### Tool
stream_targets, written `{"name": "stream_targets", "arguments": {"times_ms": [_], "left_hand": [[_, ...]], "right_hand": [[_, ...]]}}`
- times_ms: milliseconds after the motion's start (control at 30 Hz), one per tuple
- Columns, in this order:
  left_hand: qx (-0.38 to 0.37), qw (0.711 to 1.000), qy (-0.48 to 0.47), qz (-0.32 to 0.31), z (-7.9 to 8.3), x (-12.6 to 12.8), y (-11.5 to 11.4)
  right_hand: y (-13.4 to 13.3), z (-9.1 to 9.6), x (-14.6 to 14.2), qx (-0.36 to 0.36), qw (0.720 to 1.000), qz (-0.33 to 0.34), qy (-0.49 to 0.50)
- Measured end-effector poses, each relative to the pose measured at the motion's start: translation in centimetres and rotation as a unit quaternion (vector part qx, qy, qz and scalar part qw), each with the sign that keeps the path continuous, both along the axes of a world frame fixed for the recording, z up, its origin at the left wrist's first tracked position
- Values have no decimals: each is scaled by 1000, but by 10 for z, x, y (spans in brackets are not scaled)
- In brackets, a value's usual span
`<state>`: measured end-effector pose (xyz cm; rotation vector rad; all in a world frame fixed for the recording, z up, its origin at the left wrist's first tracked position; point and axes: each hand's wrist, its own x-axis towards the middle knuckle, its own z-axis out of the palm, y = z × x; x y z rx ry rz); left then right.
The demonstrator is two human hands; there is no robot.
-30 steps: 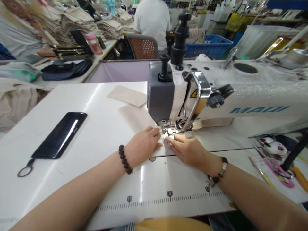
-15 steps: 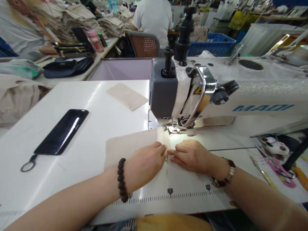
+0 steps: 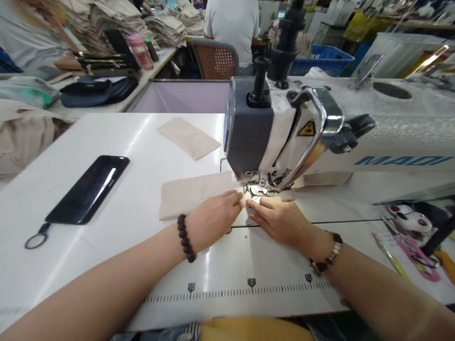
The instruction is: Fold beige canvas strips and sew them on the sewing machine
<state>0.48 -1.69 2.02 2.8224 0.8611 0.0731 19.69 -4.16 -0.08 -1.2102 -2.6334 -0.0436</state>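
Note:
A beige fabric piece [image 3: 192, 189] lies flat on the machine table, its right end running up to the presser foot [image 3: 262, 190] of a sewing machine [image 3: 250, 125]. My left hand [image 3: 216, 215] is closed on the near right edge of this fabric, fingertips just in front of the foot. From the other side, my right hand [image 3: 282, 220] grips the same edge, its index fingertip almost meeting the left fingers. Both hands partly cover the fabric edge. Behind, a second beige fabric piece [image 3: 190, 137] rests by itself on the table.
A black phone [image 3: 90, 189] with a ring strap lies at left. Scissors [image 3: 414, 253] and small tools are at far right. Beyond the table are a chair [image 3: 216, 59], a seated person [image 3: 232, 28], a blue basket [image 3: 322, 60] and stacked cloth [image 3: 113, 28].
Both hands have moved forward with the fabric piece, bringing its edge closer to the presser foot. The view has shifted slightly.

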Motion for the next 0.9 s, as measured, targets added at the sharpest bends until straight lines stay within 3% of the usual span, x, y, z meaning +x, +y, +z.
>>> {"name": "stream_targets", "arguments": {"times_ms": [300, 600, 767, 900], "left_hand": [[6, 998, -50, 30, -6, 0, 22], [39, 999, 9, 25, -2, 1, 16], [77, 984, 90, 136, -1, 2, 8], [19, 974, 107, 200, 20, -17, 19]], "right_hand": [[2, 2, -3, 0, 1000, -29, -6], [2, 0, -2, 2, 1000, -25, 7], [1, -3, -2, -1, 999, -41, -11], [1, -1, -2, -11, 999, -40, -26]]}}
